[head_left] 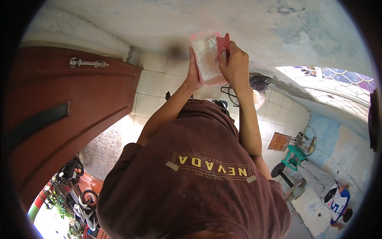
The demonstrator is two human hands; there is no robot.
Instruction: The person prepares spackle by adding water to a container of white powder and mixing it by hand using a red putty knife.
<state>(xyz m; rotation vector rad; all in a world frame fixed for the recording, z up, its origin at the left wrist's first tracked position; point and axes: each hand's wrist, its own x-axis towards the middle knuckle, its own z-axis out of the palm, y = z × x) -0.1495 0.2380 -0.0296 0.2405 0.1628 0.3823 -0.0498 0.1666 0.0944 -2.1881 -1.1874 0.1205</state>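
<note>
Up by the patchy wall, my left hand [193, 73] is closed on the side of a pink-rimmed plastic tub [207, 65]. White paste, like wall putty, coats the inside of the tub and is thickest near its far right corner. My right hand [237, 65] grips a red flat putty scraper [223, 44], its thumb pressed on the face. The scraper is at the right rim of the tub, its edge next to the paste. Whether it touches the paste I cannot tell.
Ahead is a wall [159, 20] with uneven pale patches. A brown door [75, 99] stands at left, a meshed window [334, 83] at right. Below my right forearm is a pale bucket [258, 98]. A person [338, 199] is at lower right near a green stool [294, 156].
</note>
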